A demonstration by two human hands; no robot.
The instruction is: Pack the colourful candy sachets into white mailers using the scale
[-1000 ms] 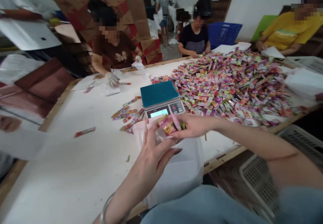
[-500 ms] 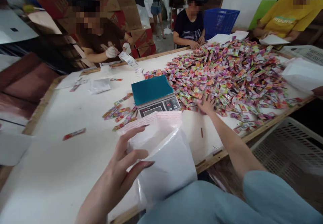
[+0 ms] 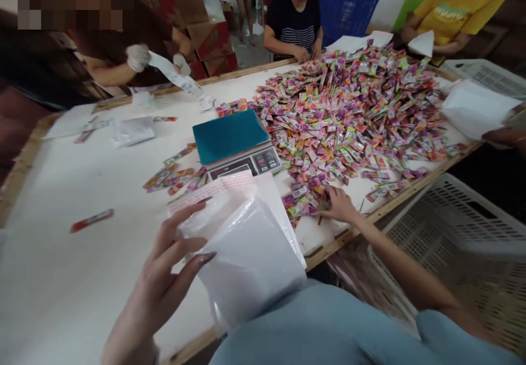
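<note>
My left hand [image 3: 176, 250] is shut on a white mailer bag [image 3: 250, 261], thumb and fingers at the edge of its mouth. The bag leans toward me, its mouth gaping, with a pink-printed strip along the flap. My right hand [image 3: 339, 205] lies low on the table, cupped with fingers apart against a small cluster of colourful snack packets [image 3: 304, 198]. This cluster sits just right of the bag. Behind it spreads a large heap of the same small packets [image 3: 349, 107]. A digital scale [image 3: 232, 137] with a teal top stands beyond the bag.
Loose packets [image 3: 172, 178] lie left of the scale, and a single red packet [image 3: 91, 220] farther left. A white plastic crate [image 3: 447, 239] stands below the table edge [image 3: 329, 250] at right. Across the table, a gloved co-worker holds a label strip [image 3: 176, 77]; other people sit around the heap.
My right hand has come from the heap's edge toward me, and packets have slid with it to beside the bag. My left hand keeps hold of the bag. The view has shifted.
</note>
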